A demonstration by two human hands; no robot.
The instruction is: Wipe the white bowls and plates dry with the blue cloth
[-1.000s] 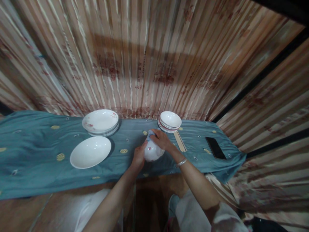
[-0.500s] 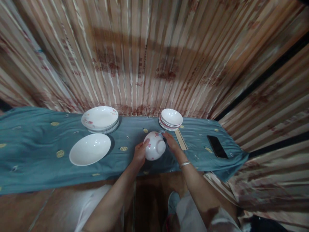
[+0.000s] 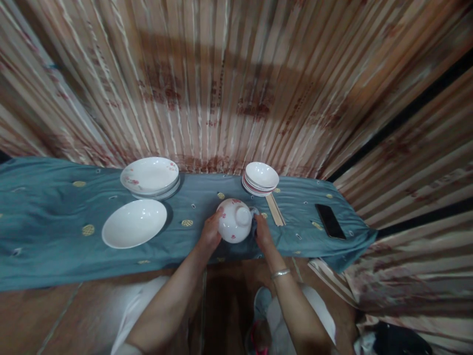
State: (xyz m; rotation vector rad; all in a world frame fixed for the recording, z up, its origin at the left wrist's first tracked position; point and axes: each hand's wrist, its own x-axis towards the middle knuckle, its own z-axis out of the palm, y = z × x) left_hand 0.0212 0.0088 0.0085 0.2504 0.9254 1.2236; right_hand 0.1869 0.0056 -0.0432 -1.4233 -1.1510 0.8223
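Note:
A white bowl [image 3: 232,228] with red flower prints is tilted so that its underside and foot ring face me. My left hand [image 3: 212,230] grips its left side, thumb on the outer wall and the other fingers hidden behind. On the opposite side, my right hand [image 3: 261,230] is closed on a bluish-grey cloth [image 3: 254,212] held against the bowl's rim. A silver bangle circles the right wrist. The bowl is held over the front part of the cloth-covered table [image 3: 199,241].
Left of the hands sits a large white bowl [image 3: 135,224], with a stack of flowered plates [image 3: 150,175] behind it. A stack of small bowls [image 3: 261,176] stands at the back right, near wooden chopsticks [image 3: 275,209]. Farther right lies a black phone [image 3: 330,221]. A curtain [image 3: 207,88] hangs behind.
The right hand with the cloth has moved from the bowl's upper right edge down along its right side. The bowl has turned slightly, and the whole view has shifted a little.

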